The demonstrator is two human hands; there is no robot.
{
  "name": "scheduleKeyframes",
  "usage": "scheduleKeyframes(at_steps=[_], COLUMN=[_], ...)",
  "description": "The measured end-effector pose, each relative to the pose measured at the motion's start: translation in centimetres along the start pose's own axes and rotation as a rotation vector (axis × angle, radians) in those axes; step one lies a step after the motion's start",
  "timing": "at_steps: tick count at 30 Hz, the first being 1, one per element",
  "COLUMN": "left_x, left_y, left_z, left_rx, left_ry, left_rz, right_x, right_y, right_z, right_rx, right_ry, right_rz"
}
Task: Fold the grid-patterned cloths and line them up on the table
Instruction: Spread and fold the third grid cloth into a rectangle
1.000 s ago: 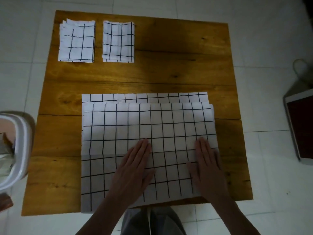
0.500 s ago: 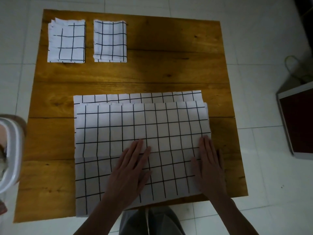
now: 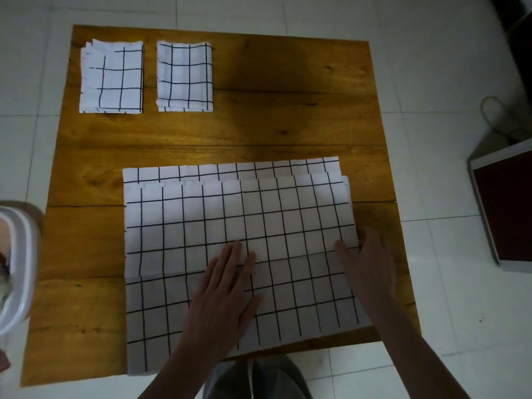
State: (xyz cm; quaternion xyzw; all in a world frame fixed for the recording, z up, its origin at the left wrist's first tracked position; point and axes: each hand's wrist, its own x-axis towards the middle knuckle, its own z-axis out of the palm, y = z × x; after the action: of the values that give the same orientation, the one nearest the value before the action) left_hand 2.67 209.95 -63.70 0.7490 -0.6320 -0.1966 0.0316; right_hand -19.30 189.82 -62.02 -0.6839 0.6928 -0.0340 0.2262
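folded cloths [image 3: 112, 77]: 2 | open cloth [image 3: 230, 220]: 1, maybe layered | hands [image 3: 221, 298]: 2

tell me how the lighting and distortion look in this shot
Head view: dim overall, a soft shadow darkens the table at top centre and the cloth near the hands; wide-angle lens bows the table edges; the white bin at left is blurred.

A large grid-patterned cloth [image 3: 230, 226], folded once with its far edges offset, lies on the near half of the wooden table [image 3: 288, 125]. The left hand [image 3: 223, 295] presses flat on its middle; the right hand [image 3: 370, 269] lies flat at its right edge. Two folded cloths [image 3: 112, 77] [image 3: 185, 77] sit side by side, apart, at the far left corner. A white container [image 3: 17, 269] stands off the table's left side.
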Motion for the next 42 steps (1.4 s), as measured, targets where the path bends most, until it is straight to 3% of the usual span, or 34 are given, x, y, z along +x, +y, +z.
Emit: scheduleKeyframes(at_steps=[7, 21, 25, 29, 36, 42], left_x=[-0.1, -0.6, -0.4, 0.0, 0.3, 0.5], left_y=[0.2, 1.0, 2.0, 2.9, 3.2, 3.2], left_z=[0.0, 0.8, 1.1, 1.3, 1.0, 0.6], left_rx=[0.004, -0.026, -0.003, -0.009, 0.008, -0.001], left_ry=[0.020, 0.024, 0.042, 0.046, 0.018, 0.008], left_rz=[-0.006, 0.029, 0.043, 0.039, 0.013, 0.002], right_x=[1.2, -0.7, -1.1, -1.3, -1.4, -3.8], right_y=[-0.1, -0.8, -0.8, -1.2, -2.5, -4.3], right_z=[0.1, -2.0, -2.5, -2.4, -0.4, 0.6], right_rx=[0.293, 0.319, 0.426, 0.522, 0.683, 0.626], right_ry=[-0.059, 0.226, 0.227, 0.164, 0.080, 0.153], right_rz=[0.075, -0.188, -0.204, -0.159, 0.106, -0.117])
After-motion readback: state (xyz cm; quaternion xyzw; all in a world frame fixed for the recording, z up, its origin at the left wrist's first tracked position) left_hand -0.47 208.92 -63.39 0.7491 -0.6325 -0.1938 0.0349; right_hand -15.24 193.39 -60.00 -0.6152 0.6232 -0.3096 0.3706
